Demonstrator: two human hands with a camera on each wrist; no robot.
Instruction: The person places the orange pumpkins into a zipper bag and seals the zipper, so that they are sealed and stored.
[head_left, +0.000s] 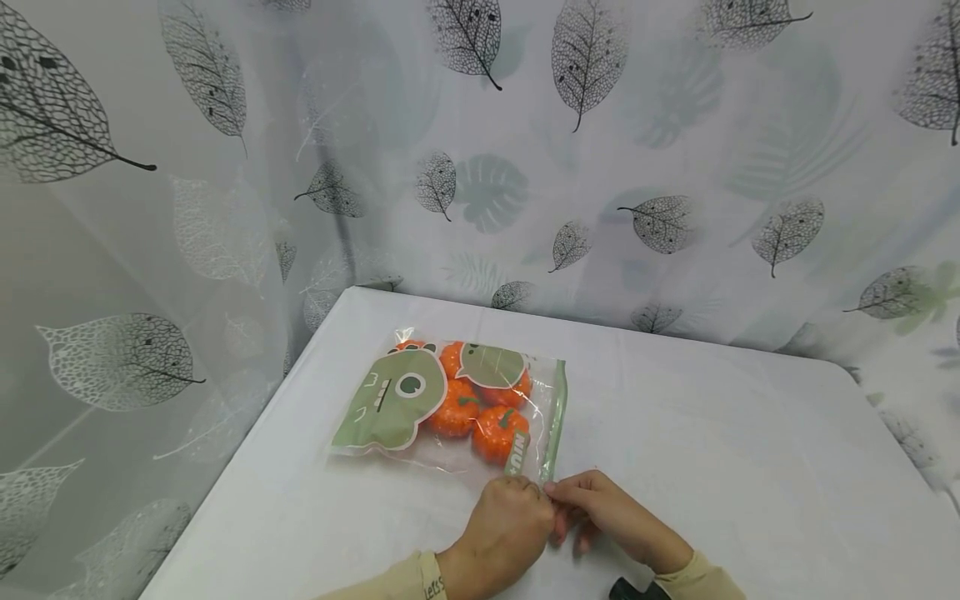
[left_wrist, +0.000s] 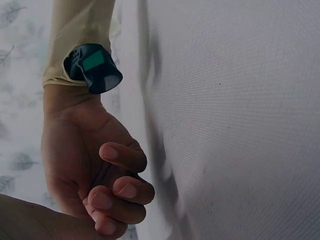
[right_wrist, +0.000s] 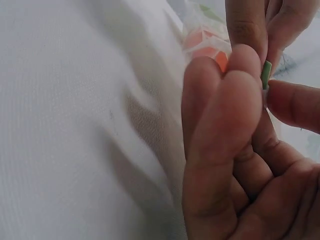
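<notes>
A clear zip bag [head_left: 427, 450] with a green cartoon monster print lies flat on the table. Several small orange pumpkins [head_left: 453, 408] with green stems are inside. My left hand [head_left: 502, 533] grips the bag's near right corner, fingers curled. Beside it, my right hand [head_left: 615, 517] pinches the end of the green zip edge [head_left: 557, 417]. Close up in the right wrist view, that green strip [right_wrist: 266, 74] sticks out between right thumb and fingers, under the left hand's fingers [right_wrist: 245, 25]. The left wrist view shows the right hand [left_wrist: 95, 165] with loosely curled outer fingers.
A white cloth covers the table [head_left: 712, 450]. Behind and to the left hangs a leaf-patterned curtain [head_left: 525, 183]. A black wrist device [left_wrist: 92, 67] sits on the right sleeve.
</notes>
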